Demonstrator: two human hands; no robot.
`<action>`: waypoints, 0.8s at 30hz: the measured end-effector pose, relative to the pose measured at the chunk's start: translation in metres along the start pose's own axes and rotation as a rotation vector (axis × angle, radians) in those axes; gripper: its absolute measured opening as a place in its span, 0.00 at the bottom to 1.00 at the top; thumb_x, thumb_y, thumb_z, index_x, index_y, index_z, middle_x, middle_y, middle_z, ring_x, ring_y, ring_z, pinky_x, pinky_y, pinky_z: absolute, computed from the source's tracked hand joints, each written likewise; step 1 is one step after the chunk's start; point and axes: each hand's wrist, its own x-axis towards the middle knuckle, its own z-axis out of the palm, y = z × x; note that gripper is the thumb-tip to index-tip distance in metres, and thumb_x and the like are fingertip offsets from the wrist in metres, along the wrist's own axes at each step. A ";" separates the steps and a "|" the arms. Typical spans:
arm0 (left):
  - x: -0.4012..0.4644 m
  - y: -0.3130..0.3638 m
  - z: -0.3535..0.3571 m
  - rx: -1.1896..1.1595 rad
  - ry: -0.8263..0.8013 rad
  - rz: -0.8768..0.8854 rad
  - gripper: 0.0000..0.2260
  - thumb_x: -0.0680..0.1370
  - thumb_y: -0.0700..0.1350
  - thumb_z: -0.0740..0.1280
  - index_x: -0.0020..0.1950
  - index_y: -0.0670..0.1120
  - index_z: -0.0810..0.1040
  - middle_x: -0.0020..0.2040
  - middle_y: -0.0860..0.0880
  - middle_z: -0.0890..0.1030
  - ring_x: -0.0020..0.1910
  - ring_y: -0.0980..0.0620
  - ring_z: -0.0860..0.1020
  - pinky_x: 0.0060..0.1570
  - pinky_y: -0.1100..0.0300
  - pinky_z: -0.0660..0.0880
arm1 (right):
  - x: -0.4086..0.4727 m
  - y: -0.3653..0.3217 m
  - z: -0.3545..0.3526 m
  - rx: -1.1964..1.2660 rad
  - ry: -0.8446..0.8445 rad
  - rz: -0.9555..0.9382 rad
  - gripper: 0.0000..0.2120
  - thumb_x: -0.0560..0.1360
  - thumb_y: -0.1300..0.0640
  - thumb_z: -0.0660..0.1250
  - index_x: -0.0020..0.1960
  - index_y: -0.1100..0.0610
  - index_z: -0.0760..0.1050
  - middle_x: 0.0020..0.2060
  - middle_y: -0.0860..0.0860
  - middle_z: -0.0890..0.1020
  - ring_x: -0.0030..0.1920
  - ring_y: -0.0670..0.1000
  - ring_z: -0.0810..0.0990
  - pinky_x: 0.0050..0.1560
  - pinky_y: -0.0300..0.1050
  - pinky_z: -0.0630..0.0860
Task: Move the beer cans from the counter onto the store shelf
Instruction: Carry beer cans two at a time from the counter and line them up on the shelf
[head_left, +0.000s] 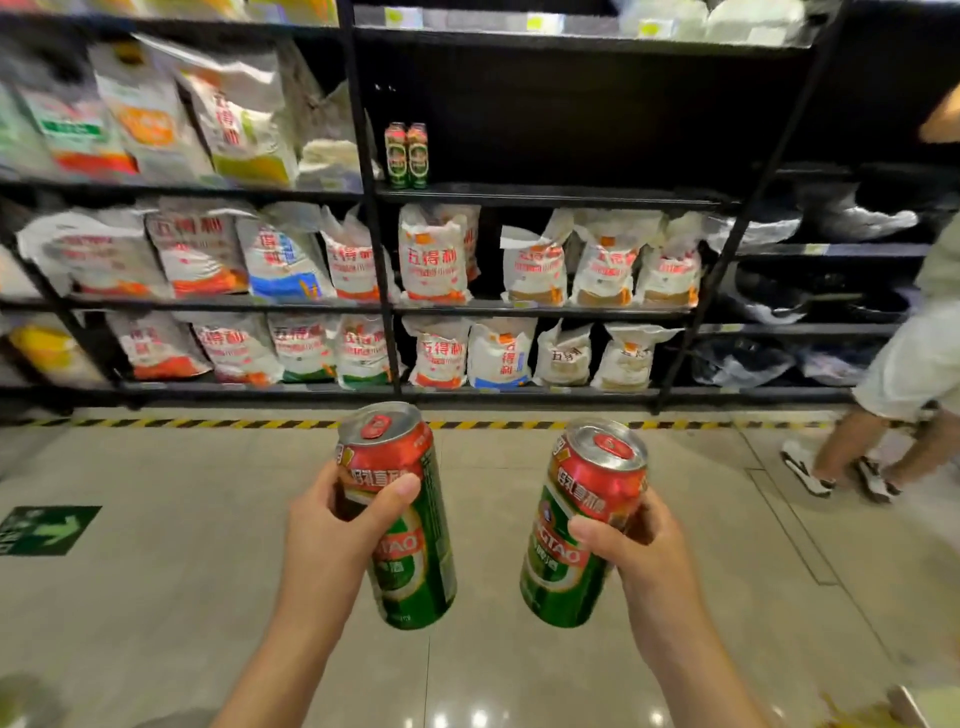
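While gripped one apiece in left hand (332, 525) and right hand (631, 545), two beer cans (400, 514) above floor, facing shelf (545, 195) with two cans (406, 155), flour bags (434, 254) below, bystander (893, 374) at right.

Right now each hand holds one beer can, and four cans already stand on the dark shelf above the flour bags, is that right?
Not quite: the head view shows two cans on the shelf, not four. The rest holds: the left hand and right hand each hold one beer can, above the flour bags.
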 end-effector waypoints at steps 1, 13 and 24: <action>0.015 0.000 0.002 0.002 -0.011 0.001 0.27 0.53 0.62 0.70 0.49 0.55 0.77 0.43 0.59 0.84 0.42 0.61 0.81 0.39 0.62 0.73 | 0.014 0.000 0.003 -0.007 0.006 0.004 0.34 0.46 0.47 0.76 0.53 0.48 0.77 0.46 0.47 0.85 0.46 0.46 0.83 0.45 0.44 0.76; 0.239 0.005 0.055 -0.001 0.025 0.046 0.26 0.55 0.62 0.70 0.49 0.53 0.78 0.43 0.58 0.84 0.42 0.60 0.82 0.35 0.69 0.75 | 0.254 0.002 0.047 -0.045 0.015 -0.011 0.32 0.47 0.45 0.76 0.51 0.46 0.78 0.46 0.46 0.85 0.50 0.50 0.82 0.47 0.47 0.76; 0.415 -0.001 0.060 0.025 0.161 0.027 0.27 0.55 0.62 0.69 0.50 0.54 0.78 0.43 0.58 0.84 0.42 0.61 0.81 0.41 0.61 0.72 | 0.446 -0.009 0.093 -0.028 -0.083 0.026 0.29 0.52 0.51 0.77 0.53 0.44 0.77 0.45 0.42 0.84 0.50 0.47 0.81 0.44 0.41 0.75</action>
